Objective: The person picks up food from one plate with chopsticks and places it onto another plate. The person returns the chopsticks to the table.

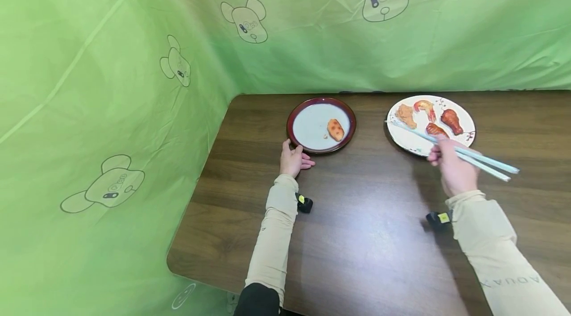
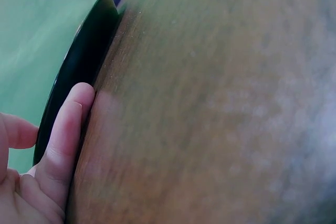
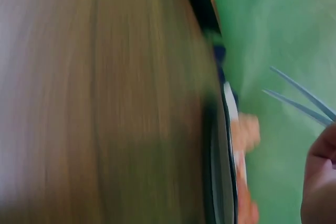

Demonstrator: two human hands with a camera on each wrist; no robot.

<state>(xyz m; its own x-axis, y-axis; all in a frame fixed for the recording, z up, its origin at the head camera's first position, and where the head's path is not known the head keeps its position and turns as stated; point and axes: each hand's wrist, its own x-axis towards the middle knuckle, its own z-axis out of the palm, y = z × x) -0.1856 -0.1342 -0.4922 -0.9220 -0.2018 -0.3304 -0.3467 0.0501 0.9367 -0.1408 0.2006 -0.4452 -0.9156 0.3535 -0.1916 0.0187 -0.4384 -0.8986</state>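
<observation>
My left hand [image 1: 292,159] touches the near left rim of a brown-rimmed plate [image 1: 294,132], with its fingers loosely extended. In the left wrist view, the fingers lie against the dark outer side of the plate [image 2: 100,35]. On it sits an oval, brown-spotted golden food piece [image 1: 335,129]. My right hand [image 1: 457,167] grips pale blue chopsticks [image 1: 488,159] over a white patterned plate [image 1: 408,143]. The right wrist view shows the chopsticks [image 3: 299,108] with tips apart and nothing between them. The white plate bears a fried piece [image 1: 405,115], a shrimp [image 1: 425,107], a drumstick [image 1: 452,120] and a glazed reddish-brown piece [image 1: 436,130].
Both plates stand toward the back of a brown wooden table [image 1: 357,217]. Behind it and on the left hangs a green cloth [image 1: 312,58] with bear-head drawings. A small crumb [image 1: 325,136] lies beside the oval piece.
</observation>
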